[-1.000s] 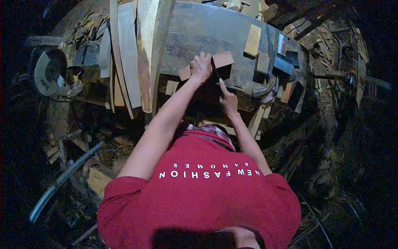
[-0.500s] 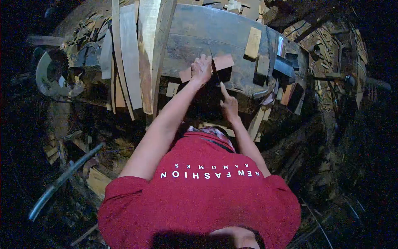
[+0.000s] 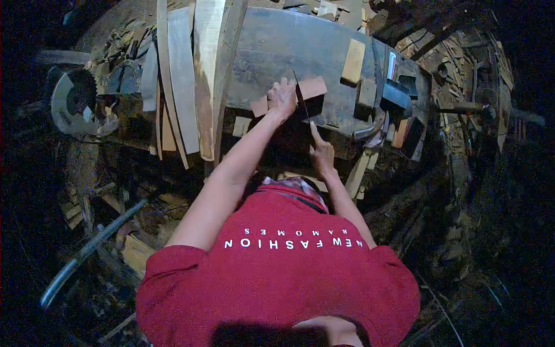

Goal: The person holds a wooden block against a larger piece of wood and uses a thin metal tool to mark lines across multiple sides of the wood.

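Note:
A reddish piece of wood (image 3: 313,87) lies across the workbench (image 3: 272,46) near its front edge, its other end showing left of my left hand (image 3: 281,97). That hand is closed over the wood's middle, fingers bent against it. Just right of those fingers, a handsaw's thin dark blade (image 3: 300,95) crosses the wood. My right hand (image 3: 322,156) is wrapped around the saw's pale handle, in front of the bench edge. How deep the blade sits in the wood is too dark to tell.
Long boards (image 3: 205,75) lean across the bench on the left. To the right are a pale wood block (image 3: 352,61), a second block (image 3: 366,97) and a blue metal tool (image 3: 396,92). A round toothed blade (image 3: 75,98) stands far left; a metal pipe (image 3: 92,251) is lower left.
My right hand has drawn the saw slightly back toward my body. My left hand and the wood have stayed in place.

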A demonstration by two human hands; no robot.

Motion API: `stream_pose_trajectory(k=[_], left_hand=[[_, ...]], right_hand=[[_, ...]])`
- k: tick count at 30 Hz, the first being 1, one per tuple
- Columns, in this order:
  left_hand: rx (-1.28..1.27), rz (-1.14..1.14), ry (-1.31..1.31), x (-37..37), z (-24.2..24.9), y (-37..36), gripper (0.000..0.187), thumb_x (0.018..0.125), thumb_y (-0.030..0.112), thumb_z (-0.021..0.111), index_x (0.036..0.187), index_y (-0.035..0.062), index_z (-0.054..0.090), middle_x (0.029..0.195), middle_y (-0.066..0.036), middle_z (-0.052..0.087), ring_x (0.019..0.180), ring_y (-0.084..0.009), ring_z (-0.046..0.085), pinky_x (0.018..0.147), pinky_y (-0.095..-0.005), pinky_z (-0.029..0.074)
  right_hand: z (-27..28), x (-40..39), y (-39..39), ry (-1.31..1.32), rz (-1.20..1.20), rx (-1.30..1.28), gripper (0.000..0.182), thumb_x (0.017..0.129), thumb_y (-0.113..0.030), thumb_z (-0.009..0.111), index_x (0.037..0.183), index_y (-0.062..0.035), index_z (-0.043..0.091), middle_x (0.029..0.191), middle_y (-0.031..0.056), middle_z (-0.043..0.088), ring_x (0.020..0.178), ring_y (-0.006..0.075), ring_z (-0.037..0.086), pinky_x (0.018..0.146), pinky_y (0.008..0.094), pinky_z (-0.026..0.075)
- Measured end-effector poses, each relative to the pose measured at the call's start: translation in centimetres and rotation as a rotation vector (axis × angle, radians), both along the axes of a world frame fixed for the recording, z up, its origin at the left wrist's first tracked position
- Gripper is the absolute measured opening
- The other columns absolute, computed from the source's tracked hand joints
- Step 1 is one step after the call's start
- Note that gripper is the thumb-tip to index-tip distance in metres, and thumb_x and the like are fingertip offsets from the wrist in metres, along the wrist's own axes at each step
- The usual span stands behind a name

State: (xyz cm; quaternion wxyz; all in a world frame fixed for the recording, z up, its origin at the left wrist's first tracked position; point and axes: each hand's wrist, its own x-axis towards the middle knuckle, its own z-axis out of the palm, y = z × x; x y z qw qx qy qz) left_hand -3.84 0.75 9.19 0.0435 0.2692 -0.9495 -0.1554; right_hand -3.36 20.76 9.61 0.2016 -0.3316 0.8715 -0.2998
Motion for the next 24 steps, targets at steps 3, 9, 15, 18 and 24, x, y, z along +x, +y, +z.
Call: stream_pose_trajectory(k=[3, 9, 15, 18, 24], left_hand=[[-0.011, 0.008, 0.025, -0.3, -0.3, 0.1, 0.023, 0.069, 0.008, 0.059, 0.091, 0.0083, 0.053, 0.089, -0.013, 0.051, 0.080, -0.0334, 0.055, 0.062, -0.0454, 0.047], [0.009, 0.021, 0.055, -0.2, -1.3, -0.1, 0.022, 0.069, 0.008, 0.059, 0.090, 0.0077, 0.053, 0.091, -0.014, 0.051, 0.081, -0.0347, 0.055, 0.061, -0.0462, 0.046], [0.010, -0.001, 0.020, -0.4, -0.6, -0.4, 0.024, 0.067, 0.008, 0.059, 0.090, 0.0071, 0.052, 0.092, -0.015, 0.050, 0.082, -0.0360, 0.054, 0.063, -0.0476, 0.046], [0.017, -0.030, 0.042, 0.2, 0.3, 0.2, 0.023, 0.067, 0.008, 0.059, 0.090, 0.0066, 0.052, 0.092, -0.015, 0.050, 0.081, -0.0357, 0.054, 0.063, -0.0479, 0.045], [-0.001, 0.004, 0.028, 0.0, -0.4, 0.0, 0.025, 0.067, 0.009, 0.062, 0.089, 0.0064, 0.052, 0.091, -0.015, 0.050, 0.082, -0.0345, 0.055, 0.062, -0.0455, 0.047]], right_hand=[[-1.0, -2.4, -3.4, 0.007, -0.012, 0.086, 0.075, 0.068, -0.003, 0.058, 0.134, -0.0267, 0.031, 0.068, 0.0255, 0.054, 0.062, 0.0401, 0.055, 0.056, 0.0476, 0.041], [-3.6, -4.8, -6.8, 0.161, 0.018, -0.138, 0.073, 0.069, -0.003, 0.059, 0.133, -0.0262, 0.033, 0.070, 0.0247, 0.054, 0.061, 0.0409, 0.054, 0.055, 0.0475, 0.041], [0.0, 0.5, 0.7, -0.024, -0.031, 0.073, 0.076, 0.067, -0.003, 0.062, 0.133, -0.0251, 0.032, 0.074, 0.0245, 0.056, 0.064, 0.0406, 0.055, 0.056, 0.0461, 0.043], [-0.3, -0.3, -0.6, 0.005, -0.001, 0.068, 0.073, 0.068, -0.004, 0.062, 0.132, -0.0235, 0.034, 0.074, 0.0247, 0.056, 0.066, 0.0408, 0.056, 0.059, 0.0463, 0.044], [-3.7, -4.9, -7.1, 0.201, -0.008, -0.209, 0.068, 0.068, -0.006, 0.061, 0.130, -0.0218, 0.037, 0.070, 0.0240, 0.055, 0.064, 0.0411, 0.055, 0.056, 0.0469, 0.043]])
